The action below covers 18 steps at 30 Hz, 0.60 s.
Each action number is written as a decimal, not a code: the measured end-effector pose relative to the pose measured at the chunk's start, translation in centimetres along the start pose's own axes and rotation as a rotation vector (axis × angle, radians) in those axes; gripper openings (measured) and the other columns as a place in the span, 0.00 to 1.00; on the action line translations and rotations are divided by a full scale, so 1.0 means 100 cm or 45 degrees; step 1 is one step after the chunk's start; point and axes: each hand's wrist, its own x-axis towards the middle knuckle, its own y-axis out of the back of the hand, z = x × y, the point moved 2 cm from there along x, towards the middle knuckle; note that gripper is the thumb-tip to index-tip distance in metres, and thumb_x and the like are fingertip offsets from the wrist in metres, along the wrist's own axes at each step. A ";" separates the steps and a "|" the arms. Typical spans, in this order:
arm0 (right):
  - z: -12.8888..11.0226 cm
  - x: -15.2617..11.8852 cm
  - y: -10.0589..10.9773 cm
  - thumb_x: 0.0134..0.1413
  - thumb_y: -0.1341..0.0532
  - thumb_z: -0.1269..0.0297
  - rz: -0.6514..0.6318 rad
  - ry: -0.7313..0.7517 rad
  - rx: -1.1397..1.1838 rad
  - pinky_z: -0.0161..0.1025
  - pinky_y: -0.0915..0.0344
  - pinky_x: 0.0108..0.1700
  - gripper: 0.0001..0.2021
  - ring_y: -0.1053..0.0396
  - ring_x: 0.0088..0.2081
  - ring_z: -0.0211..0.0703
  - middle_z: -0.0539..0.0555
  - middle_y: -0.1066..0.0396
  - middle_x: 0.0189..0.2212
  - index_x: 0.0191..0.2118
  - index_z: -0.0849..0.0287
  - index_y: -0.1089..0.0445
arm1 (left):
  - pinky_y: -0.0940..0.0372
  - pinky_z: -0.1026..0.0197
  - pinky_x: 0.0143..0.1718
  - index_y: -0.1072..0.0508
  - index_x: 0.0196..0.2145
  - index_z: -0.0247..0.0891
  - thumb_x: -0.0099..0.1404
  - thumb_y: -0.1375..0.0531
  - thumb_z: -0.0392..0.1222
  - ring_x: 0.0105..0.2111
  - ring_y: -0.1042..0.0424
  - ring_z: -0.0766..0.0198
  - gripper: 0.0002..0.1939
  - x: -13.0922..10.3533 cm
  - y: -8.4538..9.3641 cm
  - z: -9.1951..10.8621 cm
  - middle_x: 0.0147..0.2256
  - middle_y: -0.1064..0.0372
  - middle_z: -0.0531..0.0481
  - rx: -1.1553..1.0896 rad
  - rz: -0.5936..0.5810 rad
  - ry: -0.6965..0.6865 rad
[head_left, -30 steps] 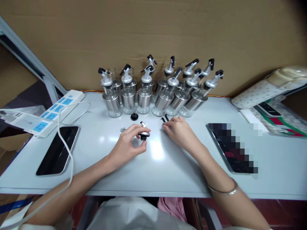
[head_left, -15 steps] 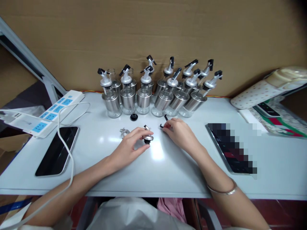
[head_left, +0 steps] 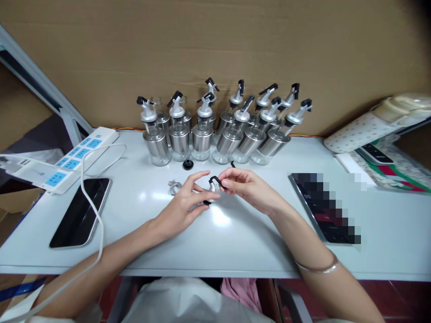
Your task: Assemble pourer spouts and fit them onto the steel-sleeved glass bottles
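My left hand [head_left: 185, 199] holds a silver bottle pourer [head_left: 212, 196] with a black base between thumb and fingers, tilted above the table. Pinched in my right hand [head_left: 247, 186] is a small black lever [head_left: 217, 180], its far end at the tip of the spout. Whether the two parts are joined I cannot tell. Another black lever [head_left: 233, 164] lies behind my right hand. A silver pourer part [head_left: 174, 187] rests just left of my left hand, and a round black stopper [head_left: 188, 164] sits farther back.
Several glass bottles with steel sleeves [head_left: 202, 141] and pourers stand at the back. On the left are a power strip [head_left: 72, 159], a phone [head_left: 81, 213] and a loose white cable [head_left: 97, 213]. To the right lie another phone [head_left: 323, 208] and a dotted flask [head_left: 357, 128].
My right hand has moved left, bringing the black lever from the table to the pourer's spout. My left hand has turned the pourer slightly, and its index finger has lifted.
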 end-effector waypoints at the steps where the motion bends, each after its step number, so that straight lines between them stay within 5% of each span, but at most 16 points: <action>1: 0.000 0.000 -0.001 0.40 0.29 0.57 -0.015 -0.011 0.020 0.35 0.41 0.32 0.14 0.38 0.25 0.33 0.47 0.30 0.25 0.32 0.59 0.28 | 0.29 0.50 0.48 0.28 0.49 0.44 0.66 0.43 0.30 0.42 0.29 0.62 0.16 0.000 0.000 0.000 0.61 0.49 0.41 0.002 0.002 0.000; 18: 0.003 -0.003 -0.008 0.38 0.27 0.64 -0.182 -0.276 0.498 0.30 0.36 0.29 0.13 0.37 0.22 0.29 0.46 0.30 0.22 0.31 0.60 0.28 | 0.31 0.54 0.47 0.32 0.52 0.42 0.68 0.45 0.33 0.42 0.29 0.62 0.16 -0.001 0.003 0.009 0.60 0.45 0.39 0.038 -0.029 -0.135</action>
